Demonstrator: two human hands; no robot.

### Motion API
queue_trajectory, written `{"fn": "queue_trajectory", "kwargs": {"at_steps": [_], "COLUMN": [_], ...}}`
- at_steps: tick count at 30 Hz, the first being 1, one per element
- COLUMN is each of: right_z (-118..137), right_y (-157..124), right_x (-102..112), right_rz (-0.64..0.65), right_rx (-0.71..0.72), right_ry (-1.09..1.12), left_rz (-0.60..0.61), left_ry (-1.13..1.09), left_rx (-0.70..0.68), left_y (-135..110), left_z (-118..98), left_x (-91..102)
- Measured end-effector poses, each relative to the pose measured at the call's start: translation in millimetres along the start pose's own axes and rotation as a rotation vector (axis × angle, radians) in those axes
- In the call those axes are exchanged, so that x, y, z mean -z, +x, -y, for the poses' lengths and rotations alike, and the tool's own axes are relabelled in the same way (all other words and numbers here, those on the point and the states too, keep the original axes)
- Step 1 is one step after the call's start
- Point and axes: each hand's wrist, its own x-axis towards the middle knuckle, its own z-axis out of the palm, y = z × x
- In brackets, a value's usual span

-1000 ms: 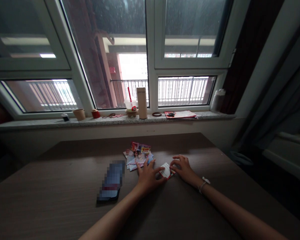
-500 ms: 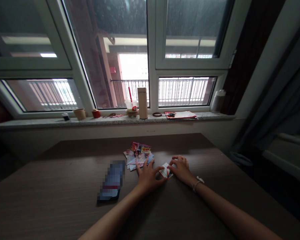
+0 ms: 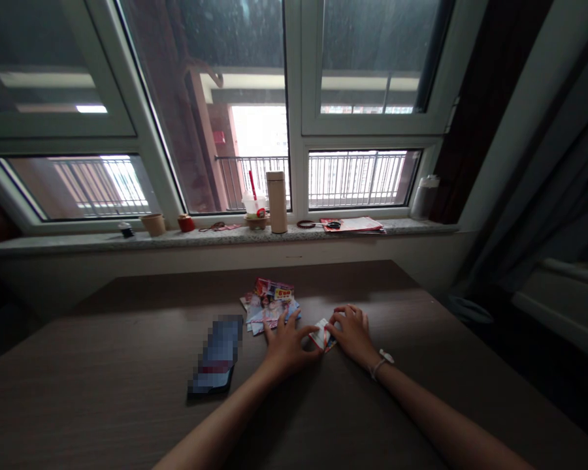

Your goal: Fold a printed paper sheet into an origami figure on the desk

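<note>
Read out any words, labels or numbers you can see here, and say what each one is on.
No text here is legible.
Pile of colourful printed papers: yellow and red label, too blurred.
Small folded paper touched by left hand and right hand: red print, too small.
Cup on the windowsill: red label, too small.
Phone: screen pixelated.

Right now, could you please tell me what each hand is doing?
Left hand: pinching the small folded paper.
Right hand: pinching it too.
</note>
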Motion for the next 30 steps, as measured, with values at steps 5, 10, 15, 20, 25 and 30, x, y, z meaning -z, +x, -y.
{"fn": "queue_trajectory", "kwargs": {"at_steps": [5, 10, 15, 20, 25, 30], "right_z": [0, -4, -7, -5, -1, 1], "right_y": [-1, 3, 11, 11, 9, 8], "right_x": [1, -2, -3, -3, -1, 0], "right_rz": [0.006, -0.004, -0.023, -0.037, -0.039, -0.045], "right_rx": [-0.004, 0.001, -0.023, -0.030, -0.029, -0.036], "right_ry": [0.014, 0.014, 0.016, 0.000, -0.007, -0.004], "left_rz": [0.013, -0.014, -0.059, -0.041, -0.017, -0.020], "left_ry": [-0.032, -0.046, -0.006, -0.023, -0.022, -0.023], "left_rx": [0.004, 0.002, -0.003, 0.006, 0.011, -0.020], "left_y": [0, 2, 6, 7, 8, 10], "left_z": [2, 1, -4, -5, -5, -3], "left_x": [-0.1, -6.3, -10.2, -9.7, -9.5, -9.3]}}
